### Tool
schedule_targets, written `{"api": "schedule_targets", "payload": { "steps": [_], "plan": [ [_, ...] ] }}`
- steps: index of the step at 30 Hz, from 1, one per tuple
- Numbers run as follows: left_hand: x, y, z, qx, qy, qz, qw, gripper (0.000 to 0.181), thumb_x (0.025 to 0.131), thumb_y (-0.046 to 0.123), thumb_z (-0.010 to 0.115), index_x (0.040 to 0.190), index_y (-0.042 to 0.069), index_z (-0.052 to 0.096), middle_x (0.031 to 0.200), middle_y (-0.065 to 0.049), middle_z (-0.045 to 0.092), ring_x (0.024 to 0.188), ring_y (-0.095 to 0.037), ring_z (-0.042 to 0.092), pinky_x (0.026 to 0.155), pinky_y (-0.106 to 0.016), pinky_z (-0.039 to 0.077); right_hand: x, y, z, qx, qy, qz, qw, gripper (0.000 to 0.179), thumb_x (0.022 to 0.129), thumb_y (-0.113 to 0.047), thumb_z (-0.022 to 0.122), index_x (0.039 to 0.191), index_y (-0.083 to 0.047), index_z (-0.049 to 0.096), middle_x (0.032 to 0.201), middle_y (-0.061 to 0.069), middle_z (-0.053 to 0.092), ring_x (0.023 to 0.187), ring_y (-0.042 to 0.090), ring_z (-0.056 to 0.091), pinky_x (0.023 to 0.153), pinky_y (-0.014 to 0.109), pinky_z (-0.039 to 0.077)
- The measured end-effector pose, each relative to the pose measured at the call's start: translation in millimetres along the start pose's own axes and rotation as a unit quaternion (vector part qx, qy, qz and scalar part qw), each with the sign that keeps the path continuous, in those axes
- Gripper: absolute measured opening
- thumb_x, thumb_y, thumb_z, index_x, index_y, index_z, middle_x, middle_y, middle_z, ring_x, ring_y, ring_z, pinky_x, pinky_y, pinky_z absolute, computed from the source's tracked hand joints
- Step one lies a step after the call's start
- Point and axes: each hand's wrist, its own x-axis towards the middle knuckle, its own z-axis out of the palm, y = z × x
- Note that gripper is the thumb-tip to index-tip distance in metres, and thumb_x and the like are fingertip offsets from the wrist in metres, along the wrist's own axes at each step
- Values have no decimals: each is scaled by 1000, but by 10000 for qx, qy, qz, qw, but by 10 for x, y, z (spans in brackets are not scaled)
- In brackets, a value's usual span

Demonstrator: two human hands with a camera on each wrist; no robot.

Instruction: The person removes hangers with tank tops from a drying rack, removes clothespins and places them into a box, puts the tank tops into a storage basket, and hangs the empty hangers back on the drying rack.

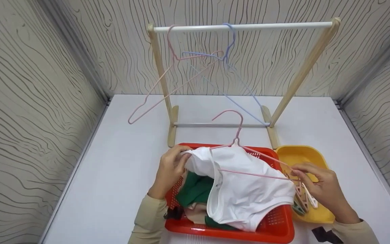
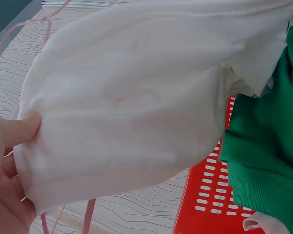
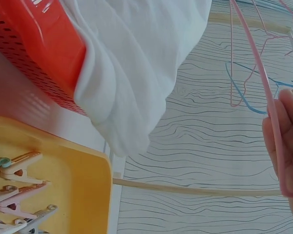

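A white top (image 1: 249, 195) lies draped over the red basket, its neckline facing left. The pink hanger (image 1: 240, 123) is partly inside it, with the hook rising above the cloth toward the rack. My left hand (image 1: 168, 169) pinches the top's left edge between thumb and fingers; the left wrist view shows that thumb (image 2: 27, 129) pressing on the white cloth. At the other side, my right hand (image 1: 322, 184) holds the hanger's right end, which stands outside the cloth. In the right wrist view, the pink hanger's bend (image 3: 278, 146) crosses the palm.
Beneath the top, a red basket (image 1: 229, 236) holds green cloth (image 1: 195, 189) and beige cloth. A yellow tray (image 1: 301, 150) with several clothespins (image 1: 301, 200) stands right of it. Behind, a wooden rack's white bar (image 1: 283, 25) carries a pink hanger (image 1: 169, 40) and a purple hanger (image 1: 233, 37).
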Motion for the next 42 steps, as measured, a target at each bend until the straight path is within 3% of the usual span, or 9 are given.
{"api": "schedule_targets", "payload": {
  "steps": [6, 13, 25, 31, 37, 42],
  "plan": [
    [0, -10, -2, 98, 82, 67, 9999, 13, 87, 1, 65, 100, 0, 64, 97, -12, 71, 91, -24, 69, 84, -37, 58, -25, 7, -93, -45, 66, 12, 10000, 24, 67, 24, 69, 86, 8, 71, 94, -20, 70, 94, -19, 59, 83, -2, 44],
    [2, 4, -11, 61, 92, -83, 9999, 12, 90, 2, 62, 101, -3, 63, 97, -13, 70, 91, -24, 69, 84, -36, 58, -43, -38, -209, -181, 47, 93, 9998, 26, 67, 26, 68, 86, 9, 70, 100, -28, 65, 93, -20, 59, 80, -2, 45],
    [-8, -31, -58, 178, 306, -387, 9986, 12, 89, 2, 63, 101, -3, 65, 97, -14, 72, 91, -25, 70, 83, -37, 59, -108, -42, -423, -87, 38, -81, 9999, 14, 77, 19, 66, 87, 9, 69, 94, -26, 67, 86, -16, 62, 73, 0, 48],
    [-17, -54, -72, 222, 383, -405, 9982, 13, 89, 0, 63, 100, -5, 65, 97, -16, 71, 90, -26, 70, 84, -39, 58, -127, -85, -514, -72, 12, 46, 10000, 19, 75, 22, 65, 87, 9, 70, 89, -22, 68, 82, -14, 62, 74, 0, 48],
    [-2, -41, -89, -2, 112, -494, 9987, 20, 87, 4, 67, 105, -4, 64, 103, -16, 71, 94, -26, 69, 88, -40, 57, -127, -115, -537, 50, 102, 198, 9997, 21, 75, 23, 63, 88, 9, 71, 87, -19, 69, 80, -11, 63, 76, 0, 48],
    [9, -14, -67, -2, -111, -396, 9992, 13, 87, 5, 67, 100, 1, 65, 98, -13, 71, 93, -24, 69, 88, -38, 57, -119, -130, -443, -96, -15, 111, 9999, 23, 73, 24, 65, 86, 7, 71, 91, -24, 67, 81, -15, 63, 71, 2, 49]
  ]
}}
